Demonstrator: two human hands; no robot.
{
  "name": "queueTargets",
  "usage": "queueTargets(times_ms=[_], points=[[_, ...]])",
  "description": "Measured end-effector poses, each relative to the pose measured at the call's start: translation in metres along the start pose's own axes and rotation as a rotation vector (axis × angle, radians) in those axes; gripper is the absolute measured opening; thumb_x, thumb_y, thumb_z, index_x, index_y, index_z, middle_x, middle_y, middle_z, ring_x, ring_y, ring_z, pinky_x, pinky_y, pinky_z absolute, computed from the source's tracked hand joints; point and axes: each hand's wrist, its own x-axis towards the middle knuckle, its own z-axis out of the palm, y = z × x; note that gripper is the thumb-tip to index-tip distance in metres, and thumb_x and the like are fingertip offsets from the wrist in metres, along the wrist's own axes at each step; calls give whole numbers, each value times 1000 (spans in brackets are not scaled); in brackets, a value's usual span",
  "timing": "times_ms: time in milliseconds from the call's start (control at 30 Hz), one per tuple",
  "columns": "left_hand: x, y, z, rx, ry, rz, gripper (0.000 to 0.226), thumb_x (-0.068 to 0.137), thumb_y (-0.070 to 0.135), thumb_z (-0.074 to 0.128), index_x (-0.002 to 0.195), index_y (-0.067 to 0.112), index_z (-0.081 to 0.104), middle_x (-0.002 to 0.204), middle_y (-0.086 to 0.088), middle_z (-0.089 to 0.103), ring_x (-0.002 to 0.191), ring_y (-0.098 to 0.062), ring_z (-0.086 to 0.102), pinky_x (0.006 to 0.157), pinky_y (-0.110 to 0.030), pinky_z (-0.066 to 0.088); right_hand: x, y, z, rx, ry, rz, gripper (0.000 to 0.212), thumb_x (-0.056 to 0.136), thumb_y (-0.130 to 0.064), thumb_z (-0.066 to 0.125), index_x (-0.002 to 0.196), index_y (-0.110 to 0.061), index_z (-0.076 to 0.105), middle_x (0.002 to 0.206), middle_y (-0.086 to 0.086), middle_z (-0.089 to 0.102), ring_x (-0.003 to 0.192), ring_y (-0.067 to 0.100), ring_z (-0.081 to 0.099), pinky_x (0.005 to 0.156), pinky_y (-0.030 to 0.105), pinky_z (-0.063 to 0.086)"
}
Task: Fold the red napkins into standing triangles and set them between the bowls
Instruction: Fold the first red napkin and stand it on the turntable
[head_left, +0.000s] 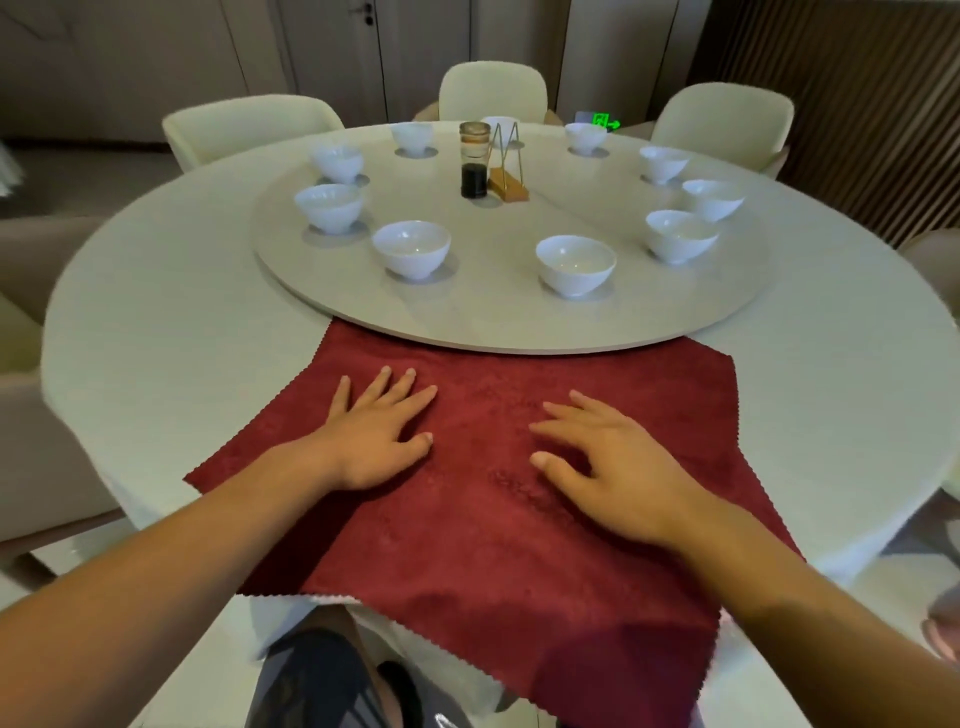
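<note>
Beyond the napkin (483, 519) — both hands (374, 441) (613, 467) flat on it — bowls (575, 265) ring a part-filled jar (474, 161).

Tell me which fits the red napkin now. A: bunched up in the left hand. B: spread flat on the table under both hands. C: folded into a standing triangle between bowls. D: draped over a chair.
B: the red napkin lies unfolded on the table, with the left hand and right hand resting on it.

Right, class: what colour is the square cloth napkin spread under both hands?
Dark red. The square cloth napkin shows best in the head view.
</note>
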Motion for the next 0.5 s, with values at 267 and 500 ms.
queueTargets(times_ms=[267, 500], points=[[6, 18, -3, 60, 115, 32, 64, 102, 36, 36, 162, 32, 14, 172, -4, -1, 157, -19, -12, 124, -53, -12, 5, 27, 32, -168, -206, 103, 77, 91, -77, 17, 158, -43, 4, 166, -11, -14, 151, 22, -24, 123, 49, -13], [-14, 45, 9, 8, 135, 204, 67, 100, 66, 35, 159, 38, 24, 171, 2, 2, 156, -11, -10, 126, -46, -9, 6, 14, 43, -208, -132, 352, 75, 96, -71, 13, 160, -34, -2, 167, -3, -17, 151, 33, -22, 122, 55, -11]])
